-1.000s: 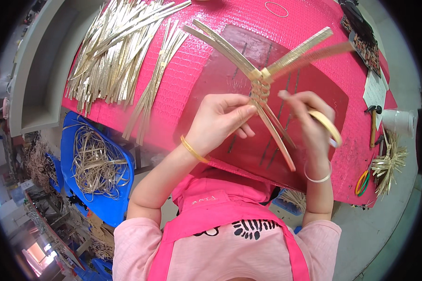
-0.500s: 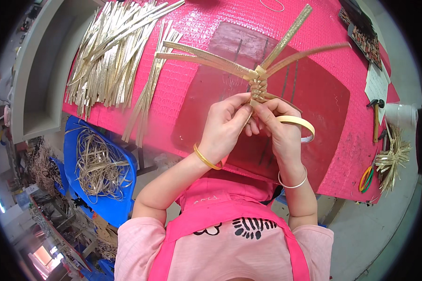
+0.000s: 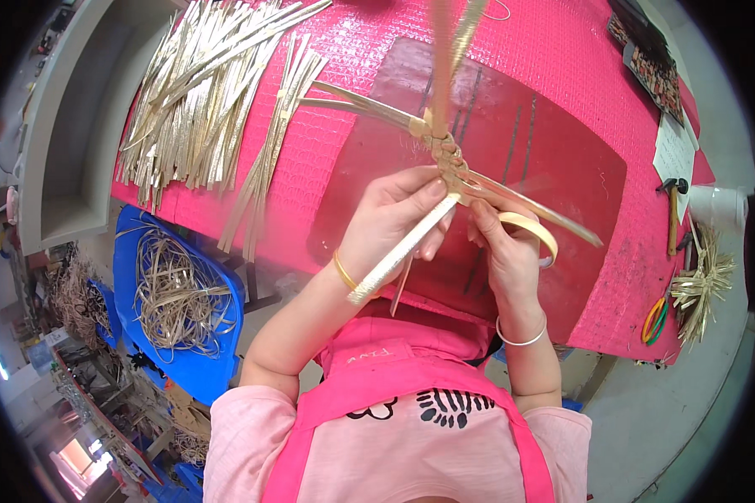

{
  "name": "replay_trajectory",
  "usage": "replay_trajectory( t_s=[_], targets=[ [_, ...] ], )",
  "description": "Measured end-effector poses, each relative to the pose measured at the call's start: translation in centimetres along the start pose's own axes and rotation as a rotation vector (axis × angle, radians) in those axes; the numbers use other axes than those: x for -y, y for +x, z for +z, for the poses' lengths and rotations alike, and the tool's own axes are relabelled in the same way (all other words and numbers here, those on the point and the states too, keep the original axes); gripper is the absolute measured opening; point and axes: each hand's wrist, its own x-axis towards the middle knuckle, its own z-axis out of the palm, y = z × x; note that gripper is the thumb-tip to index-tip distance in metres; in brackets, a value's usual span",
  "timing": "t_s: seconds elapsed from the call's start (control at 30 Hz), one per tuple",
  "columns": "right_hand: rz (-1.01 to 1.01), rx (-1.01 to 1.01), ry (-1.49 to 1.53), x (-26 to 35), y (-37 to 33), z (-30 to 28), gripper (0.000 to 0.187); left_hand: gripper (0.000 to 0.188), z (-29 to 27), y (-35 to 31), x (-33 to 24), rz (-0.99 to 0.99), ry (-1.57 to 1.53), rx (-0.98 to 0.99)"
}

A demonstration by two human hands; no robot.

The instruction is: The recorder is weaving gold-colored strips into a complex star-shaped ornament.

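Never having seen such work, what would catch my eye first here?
Probably the braided piece of shiny gold strips, held in the left hand above a dark red mat, the right hand at its lower end. Then the large heap of flat metallic-gold strips at the upper left of the bright pink table, and the blue plastic bin of tangled strips below it.

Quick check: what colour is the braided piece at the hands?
The braided piece is pale metallic gold, showing best in the head view.
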Motion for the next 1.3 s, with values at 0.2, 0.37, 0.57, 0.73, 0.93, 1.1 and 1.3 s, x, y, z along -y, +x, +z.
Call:
replay_trajectory(
  t_s=[0.2, 0.37, 0.57, 0.73, 0.93, 1.1, 1.3],
  targets=[
    [0.171, 0.171, 0.474, -0.8, 0.7, 0.1, 0.018, 0.038, -0.2, 0.4, -1.3, -0.176, 0.028, 0.181],
    [-0.009, 0.038, 0.321, 0.2, 0.2, 1.0, 0.007, 0.019, 0.9, -1.6, -0.7, 0.169, 0.420, -0.110],
    [-0.051, 0.063, 0.322, 1.0, -1.2, 1.9, 0.014, 0.019, -0.4, -1.3, 0.2, 0.107, 0.038, -0.041],
    [-0.036, 0.077, 0.495, 0.3, -0.6, 2.4, 0.025, 0.023, -1.6, 0.4, -0.3, -0.237, -0.101, 0.202],
    [-0.140, -0.060, 0.308, -0.4, 0.2, 3.0, 0.014, 0.015, 0.4, -1.4, 1.2, 0.262, 0.516, -0.276],
    [-0.097, 0.018, 0.168, 0.8, -0.1, 2.7, 0.011, 0.016, 0.1, -1.8, 0.6, 0.254, 0.444, -0.217],
    [-0.268, -0.058, -0.260, 0.2, 0.4, 2.1, 0.010, 0.018, 0.1, -1.5, 0.3, 0.104, 0.329, -0.187]
  ],
)
